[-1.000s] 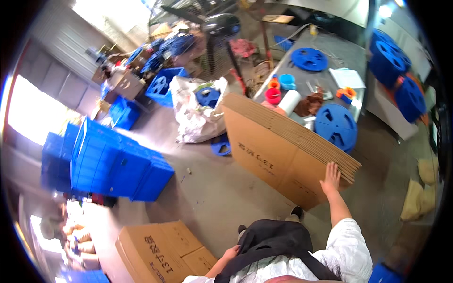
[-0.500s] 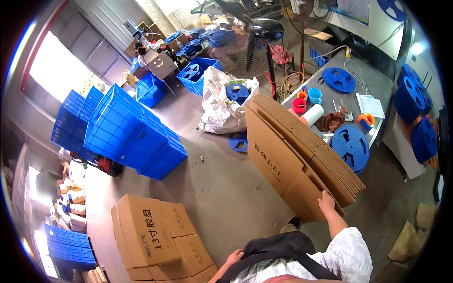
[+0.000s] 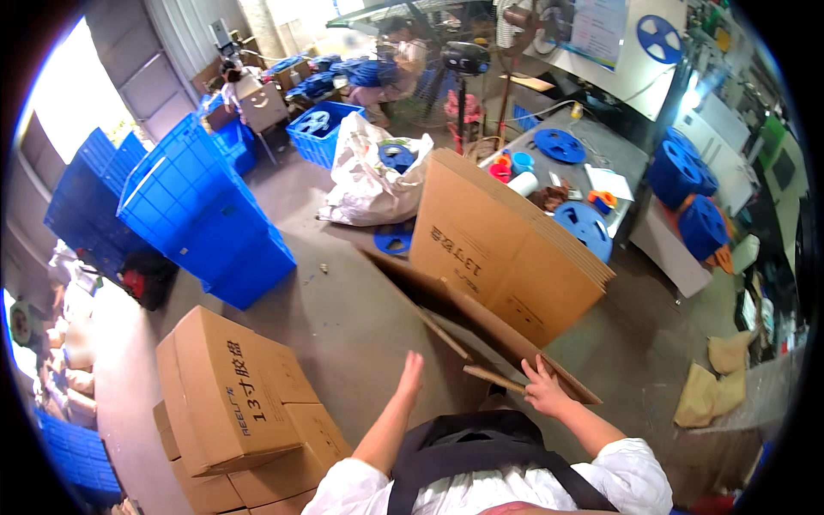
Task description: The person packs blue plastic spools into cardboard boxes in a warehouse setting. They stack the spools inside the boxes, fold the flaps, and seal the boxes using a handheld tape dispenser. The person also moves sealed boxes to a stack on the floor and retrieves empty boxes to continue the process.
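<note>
A part-folded brown cardboard carton stands tilted in front of me, its panels slightly parted. On its near right edge, my right hand grips the cardboard with its fingers partly spread. My left hand is raised to the left of the carton, holding nothing, its fingers stretched out and apart from the board. Just behind leans a stack of flat cardboard cartons with dark print on the front one.
Folded-up cartons stand on the floor at left. Farther off are stacked blue crates, a white sack and a blue reel. A grey worktable at right holds reels and cups. Another person sits at the back.
The front carton has come away from the stack toward me, its panels parting. My left hand has risen from beside my body, and my right hand has shifted left with the carton.
</note>
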`<state>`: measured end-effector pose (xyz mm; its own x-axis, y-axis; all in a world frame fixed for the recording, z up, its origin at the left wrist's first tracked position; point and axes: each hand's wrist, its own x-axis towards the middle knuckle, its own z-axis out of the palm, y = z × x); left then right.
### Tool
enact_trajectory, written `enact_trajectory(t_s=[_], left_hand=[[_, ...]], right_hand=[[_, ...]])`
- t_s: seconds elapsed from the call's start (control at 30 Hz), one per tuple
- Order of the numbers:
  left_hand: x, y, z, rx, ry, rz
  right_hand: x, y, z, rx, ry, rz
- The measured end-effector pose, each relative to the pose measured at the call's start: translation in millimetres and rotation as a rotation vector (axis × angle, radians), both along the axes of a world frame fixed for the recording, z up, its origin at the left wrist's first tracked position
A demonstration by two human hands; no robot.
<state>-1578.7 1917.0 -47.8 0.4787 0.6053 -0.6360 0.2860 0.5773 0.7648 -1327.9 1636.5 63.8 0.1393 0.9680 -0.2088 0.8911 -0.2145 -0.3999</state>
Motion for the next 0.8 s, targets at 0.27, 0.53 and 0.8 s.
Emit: enact_trajectory(t_s=[0.27, 0.53, 0.8], left_hand=[[32.2, -99.3, -1.3, 0.332, 0.395, 0.183], [74.5, -231.4, 53.2, 0.270, 0.245, -0.298], [109.0, -433.9, 100.0, 0.437, 0.035, -0.435]], right_hand=[[-91.9, -177.7, 76.7, -0.221, 0.224, -0.075], [-88.8, -353.3, 55.5, -0.178, 0.204, -0.390], [-55.0, -526.8, 54.7, -0.163, -0.188, -0.677]])
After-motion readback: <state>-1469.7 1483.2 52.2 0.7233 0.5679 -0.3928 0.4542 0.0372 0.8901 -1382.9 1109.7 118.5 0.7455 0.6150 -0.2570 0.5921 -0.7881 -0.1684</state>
